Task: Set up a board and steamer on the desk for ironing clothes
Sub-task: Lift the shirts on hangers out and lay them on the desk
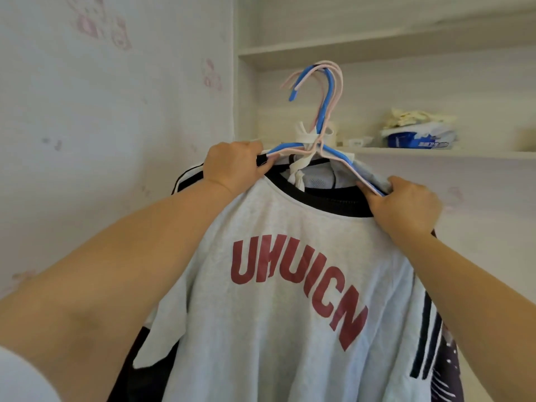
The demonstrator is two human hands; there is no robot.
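Closest to the camera, two bare forearms reach up and forward from the lower corners, with a bit of white sleeve (20, 375) at the bottom left. Between them hangs a pale grey T-shirt (275, 329) with a black neckband; dark red block letters arch across its chest and read "UMUICN". Behind it hang darker garments: a black one with white stripes (429, 338) shows at the right edge and at the left shoulder, and a dark patterned piece sits at the lower right.

At shoulder height of the shirt, the left hand (232, 166) is curled round the left end of a bunch of hangers (319, 140), fingers wrapped over the black fabric and the hanger arm together. The right hand (406, 204) pinches the right end, thumb pressed along the blue and pink arms with grey cloth bunched under the fingers. The hangers are thin, blue and pink, their hooks rising together above the collar; a white strap or ribbon (301, 158) is knotted round their necks and hangs into the neck opening.

Farther back, a white shelf unit (435, 153) crosses the wall. On its lower board lie a blue-and-white pack (417, 140) with print too blurred to read and crumpled pale cloth on top. To the left is wallpaper (101, 97) with faint pink figures. Neither board nor steamer is in sight.
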